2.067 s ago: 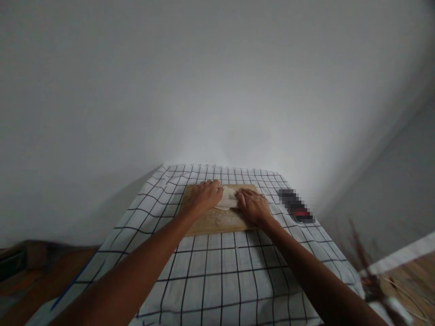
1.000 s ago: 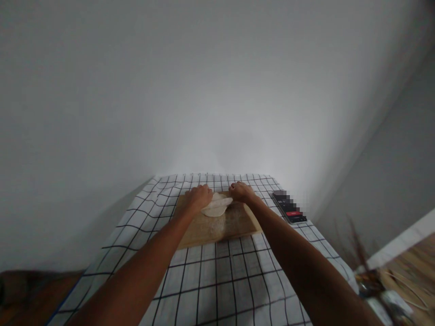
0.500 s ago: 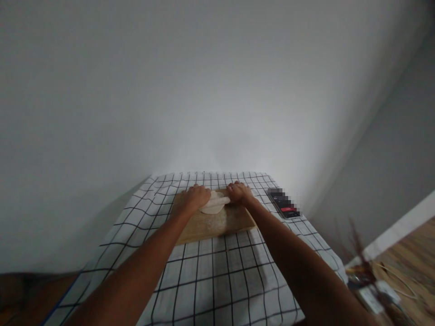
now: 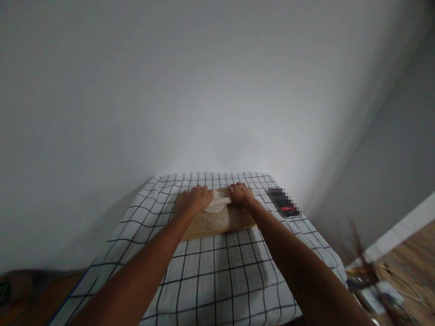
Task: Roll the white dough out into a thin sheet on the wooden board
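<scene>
A light rolling pin (image 4: pixel 222 201) lies across a flat, pale round of dough (image 4: pixel 213 209) on a wooden board (image 4: pixel 217 225). My left hand (image 4: pixel 201 196) is closed around the pin's left end. At the other end, my right hand (image 4: pixel 240 193) grips it with fingers curled over the top. Only the middle of the pin shows between the hands. Part of the dough is hidden by the pin and my left hand. Flour-like marks dust the board in front of the dough.
A black-and-white checked cloth (image 4: pixel 204 280) covers the table. A phone (image 4: pixel 288 208) lies on it to the right of the board. Behind stands a plain wall (image 4: pixel 217 90). Several blurred items, including a white box-like thing (image 4: pixel 380 296), are beyond the table's right edge.
Both hands and the rolling pin stay on the dough with only a slight shift. The whole view has moved a little, so the board and left hand appear slightly further right.
</scene>
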A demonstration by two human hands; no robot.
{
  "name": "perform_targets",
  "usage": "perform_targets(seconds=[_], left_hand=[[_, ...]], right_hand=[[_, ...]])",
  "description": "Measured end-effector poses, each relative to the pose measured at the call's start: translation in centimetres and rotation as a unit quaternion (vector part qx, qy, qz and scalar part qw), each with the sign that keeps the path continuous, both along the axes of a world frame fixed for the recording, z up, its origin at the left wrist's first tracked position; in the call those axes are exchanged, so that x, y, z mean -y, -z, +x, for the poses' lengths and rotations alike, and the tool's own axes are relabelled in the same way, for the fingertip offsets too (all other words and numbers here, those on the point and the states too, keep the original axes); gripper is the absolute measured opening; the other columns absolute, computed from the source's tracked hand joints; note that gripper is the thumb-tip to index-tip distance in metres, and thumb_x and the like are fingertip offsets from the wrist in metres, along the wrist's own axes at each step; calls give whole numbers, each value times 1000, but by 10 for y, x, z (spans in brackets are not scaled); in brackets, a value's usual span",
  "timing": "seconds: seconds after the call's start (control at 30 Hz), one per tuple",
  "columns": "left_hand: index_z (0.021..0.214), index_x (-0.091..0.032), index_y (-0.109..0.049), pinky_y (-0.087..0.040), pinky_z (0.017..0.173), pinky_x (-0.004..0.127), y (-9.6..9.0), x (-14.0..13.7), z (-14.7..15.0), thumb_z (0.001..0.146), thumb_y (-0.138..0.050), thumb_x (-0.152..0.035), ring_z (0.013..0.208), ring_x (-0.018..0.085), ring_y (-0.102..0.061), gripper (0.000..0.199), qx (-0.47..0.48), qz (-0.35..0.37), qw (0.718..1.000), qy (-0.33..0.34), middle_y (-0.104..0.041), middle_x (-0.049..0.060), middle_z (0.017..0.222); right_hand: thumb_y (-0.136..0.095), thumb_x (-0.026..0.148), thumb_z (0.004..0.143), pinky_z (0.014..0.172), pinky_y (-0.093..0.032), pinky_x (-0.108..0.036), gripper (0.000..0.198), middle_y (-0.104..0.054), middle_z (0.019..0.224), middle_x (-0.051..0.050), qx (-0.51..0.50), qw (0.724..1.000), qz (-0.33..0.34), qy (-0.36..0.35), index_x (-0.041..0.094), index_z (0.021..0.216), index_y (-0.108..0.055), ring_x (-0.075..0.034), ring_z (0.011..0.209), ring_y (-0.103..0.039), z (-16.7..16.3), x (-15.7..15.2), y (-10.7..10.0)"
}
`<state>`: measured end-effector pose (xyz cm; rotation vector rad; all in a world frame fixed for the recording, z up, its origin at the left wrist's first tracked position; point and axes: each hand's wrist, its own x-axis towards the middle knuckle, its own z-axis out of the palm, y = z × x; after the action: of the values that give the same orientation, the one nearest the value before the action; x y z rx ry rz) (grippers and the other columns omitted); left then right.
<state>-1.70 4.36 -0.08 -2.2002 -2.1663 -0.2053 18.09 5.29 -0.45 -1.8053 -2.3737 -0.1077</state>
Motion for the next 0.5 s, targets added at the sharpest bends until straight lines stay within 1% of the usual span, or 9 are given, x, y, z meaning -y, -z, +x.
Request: perform_targets(seconds=[0.17, 0.27, 0.37, 0.5], left_hand=[[114, -17, -66, -44, 94, 56, -3, 11, 3, 98, -26, -36, 114, 35, -60, 47, -28, 13, 999, 20, -65, 19, 123], [115, -19, -66, -43, 94, 55, -4, 15, 5, 98, -26, -36, 114, 35, -60, 47, -23, 18, 1000, 10, -65, 18, 125], [115, -19, -66, -42, 95, 55, -6, 18, 7, 98, -26, -35, 114, 34, -60, 46, -24, 21, 999, 5, -65, 18, 125], [117, -18, -65, -40, 97, 55, -10, 25, 9, 98, -30, -34, 118, 34, -58, 43, -26, 3, 1000, 3, -65, 19, 125]], right_hand=[[-25, 36, 104, 97, -47, -44, 42, -61, 128, -12, -16, 1000, 7, -12, 23, 124, -59, -26, 119, -57, 1, 0, 3], [-25, 35, 104, 99, -46, -42, 42, -62, 129, -12, -33, 999, -4, -8, 22, 125, -59, -25, 122, -56, 1, 0, 4], [-23, 35, 104, 98, -46, -41, 44, -63, 128, -11, -42, 999, -5, -5, 23, 122, -61, -25, 121, -56, 1, 0, 5], [-24, 34, 105, 100, -45, -40, 43, -62, 130, -11, -45, 999, -5, -14, 23, 125, -60, -24, 125, -54, 3, 3, 5]])
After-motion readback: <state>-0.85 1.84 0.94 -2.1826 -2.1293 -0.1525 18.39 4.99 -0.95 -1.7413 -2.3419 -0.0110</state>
